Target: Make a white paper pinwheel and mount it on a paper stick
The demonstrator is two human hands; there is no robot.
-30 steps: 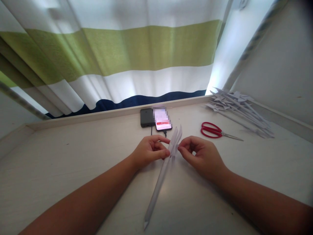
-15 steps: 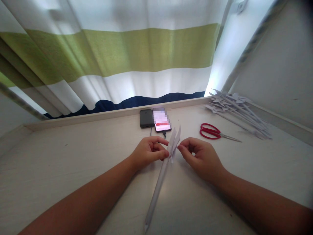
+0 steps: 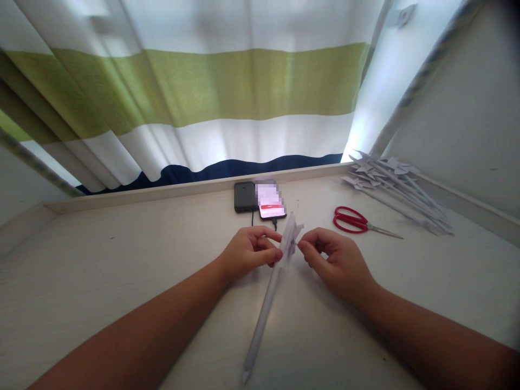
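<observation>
A long rolled white paper stick [image 3: 262, 319] slants up from the lower middle of the view. My left hand [image 3: 252, 252] pinches it near its upper end. At that end is a folded paper piece with pointed blades [image 3: 293, 238], blurred in part. To its right, my right hand [image 3: 331, 257] has thumb and forefinger pressed together at the middle of the blades, on a thin tip that sticks out there. What exactly these fingers hold is too small to make out.
Behind my hands lie a black power bank [image 3: 245, 197] and a lit phone [image 3: 271, 201] with a cable. Red-handled scissors [image 3: 351, 219] rest to the right. Several white paper sticks with pinwheel-like tops [image 3: 390, 176] are piled at the back right.
The paper blades have turned to a different angle and look more blurred. Both hands keep nearly the same pose, and the whole view has shifted slightly.
</observation>
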